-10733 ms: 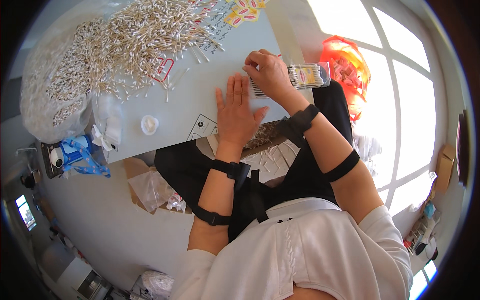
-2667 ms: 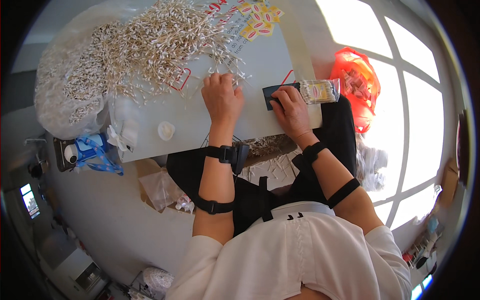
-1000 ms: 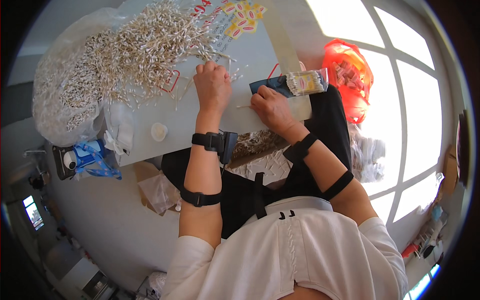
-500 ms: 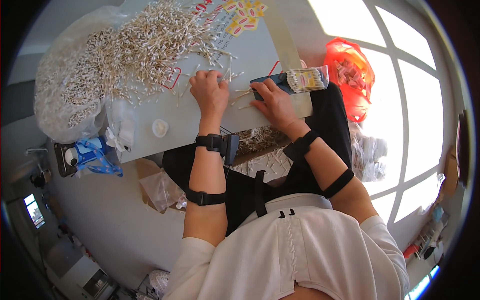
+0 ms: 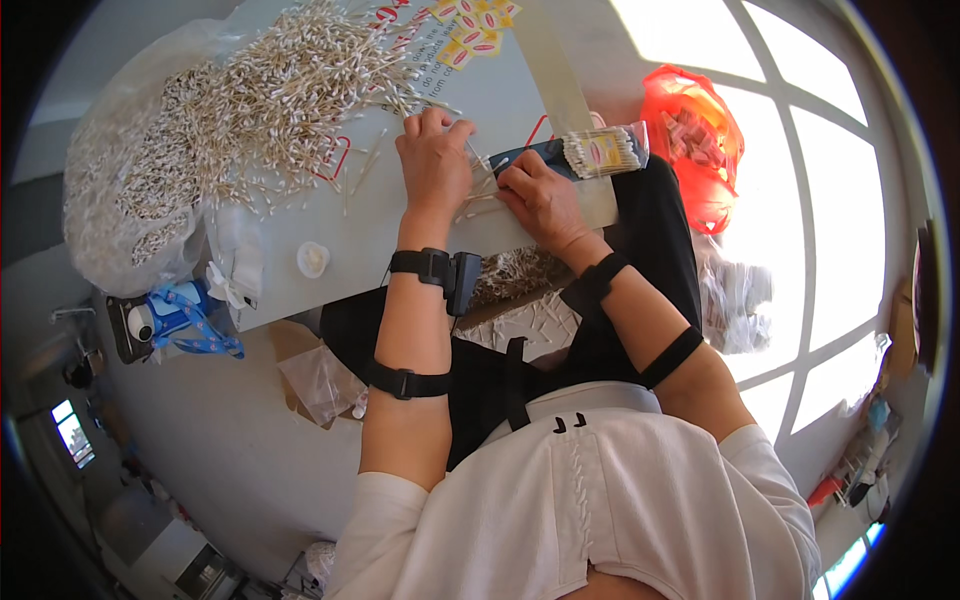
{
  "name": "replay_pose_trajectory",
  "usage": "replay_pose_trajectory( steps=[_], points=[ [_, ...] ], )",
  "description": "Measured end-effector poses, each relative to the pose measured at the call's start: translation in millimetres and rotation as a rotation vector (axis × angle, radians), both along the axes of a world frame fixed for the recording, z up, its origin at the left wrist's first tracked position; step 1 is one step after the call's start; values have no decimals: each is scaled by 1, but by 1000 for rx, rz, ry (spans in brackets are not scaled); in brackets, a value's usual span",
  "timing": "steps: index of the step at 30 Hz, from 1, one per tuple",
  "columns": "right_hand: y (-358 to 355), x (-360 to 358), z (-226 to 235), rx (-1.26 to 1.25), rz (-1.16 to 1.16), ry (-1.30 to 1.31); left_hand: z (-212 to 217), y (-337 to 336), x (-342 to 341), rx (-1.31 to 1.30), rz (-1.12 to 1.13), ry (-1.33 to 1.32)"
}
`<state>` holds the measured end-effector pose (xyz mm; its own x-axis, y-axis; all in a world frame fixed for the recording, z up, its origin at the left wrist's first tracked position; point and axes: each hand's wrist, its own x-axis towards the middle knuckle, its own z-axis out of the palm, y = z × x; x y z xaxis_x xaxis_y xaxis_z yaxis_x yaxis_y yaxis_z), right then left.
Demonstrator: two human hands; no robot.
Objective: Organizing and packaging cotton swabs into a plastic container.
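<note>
My left hand [image 5: 435,170] is over the grey tabletop, its fingers curled near the edge of a big heap of loose cotton swabs [image 5: 300,80]; what they grip is hidden. A few single swabs slant between my two hands. Right of it, my right hand [image 5: 543,205] is closed, thumb and fingertips pinched around the ends of a few swabs [image 5: 480,208] that point left. Just beyond my right hand lies a clear pack of swabs [image 5: 605,153] with a yellow label, on a dark blue flat piece [image 5: 545,152] at the table's right edge.
A clear bag [image 5: 120,190] holds more swabs at the left. Yellow labels [image 5: 475,30] lie at the far side. A small white cup [image 5: 313,260] and a blue bottle [image 5: 180,312] stand near the left edge. A red bag [image 5: 695,150] is on the right; a box of swabs [image 5: 520,275] sits below the table.
My left hand has moved slightly right and away from me, toward the swabs between my hands. My right fingers have drawn closer together. The view has shifted a little.
</note>
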<state>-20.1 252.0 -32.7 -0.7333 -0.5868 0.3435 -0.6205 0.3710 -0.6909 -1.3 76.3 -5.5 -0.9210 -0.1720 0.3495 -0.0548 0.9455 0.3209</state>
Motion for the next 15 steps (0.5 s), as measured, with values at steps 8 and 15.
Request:
replay_pose_trajectory(
  steps=[8, 15],
  points=[
    [-1, -2, 0, 44, 22, -21, -4, -11, -4, 25, 16, -193],
    [-4, -5, 10, -56, -67, -220, -7, -32, 31, 397, 504, -226]
  ],
)
